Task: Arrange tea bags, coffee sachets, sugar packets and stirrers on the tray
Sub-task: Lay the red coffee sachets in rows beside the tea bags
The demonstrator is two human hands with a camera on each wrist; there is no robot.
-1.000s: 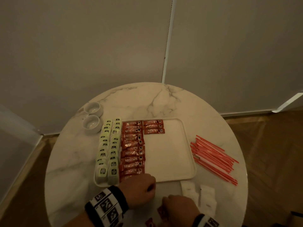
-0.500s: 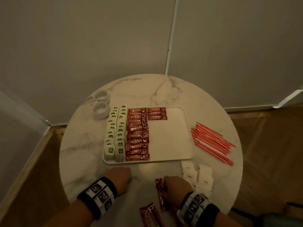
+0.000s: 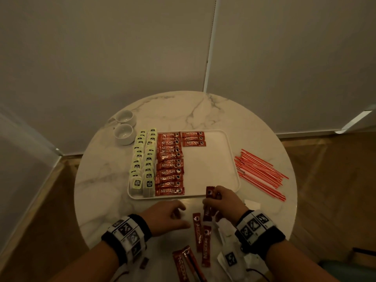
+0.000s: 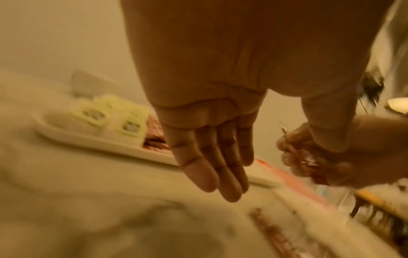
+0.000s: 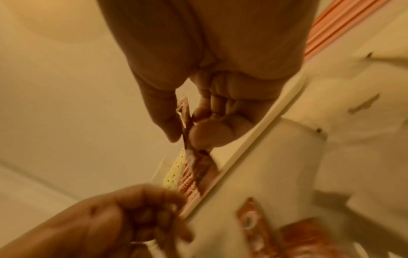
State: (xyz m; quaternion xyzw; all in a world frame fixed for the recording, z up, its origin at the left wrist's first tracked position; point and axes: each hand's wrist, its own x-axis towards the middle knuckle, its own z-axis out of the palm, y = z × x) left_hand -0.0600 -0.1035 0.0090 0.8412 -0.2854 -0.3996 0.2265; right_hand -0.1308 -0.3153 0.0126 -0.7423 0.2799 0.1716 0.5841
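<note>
1. While our right hand (image 3: 222, 202) hovers just off the near edge of the tray (image 3: 213, 169), we pinch a red coffee sachet (image 3: 209, 193) between thumb and fingers, its upper end reaching over the tray's near rim.
2. In the right wrist view the held sachet (image 5: 186, 125) stands on edge, clamped between our thumb and curled fingertips (image 5: 199, 111).
3. Our left hand (image 3: 165, 217) rests over the tabletop (image 3: 101, 180) just in front of the tray, holding nothing; in the left wrist view its fingers (image 4: 212, 157) lie straight and close together.
4. On the tray, two columns of green-tagged tea bags (image 3: 143, 159) fill the left edge, a column of coffee sachets (image 3: 169, 165) lies just beside them, and three more sachets (image 3: 193, 139) start a second column at the far rim.
5. In front of the tray, loose sachets (image 3: 198, 233) lie on the tabletop between our hands, with more near the tabletop's near edge.
6. To the right of the tray lies a bundle of red stirrers (image 3: 260, 174); white sugar packets (image 3: 252, 204) show in front of the tray's right corner, partly hidden by our right wrist.
7. Two small white cups (image 3: 124, 130) stand just beyond the tray's far left corner.
</note>
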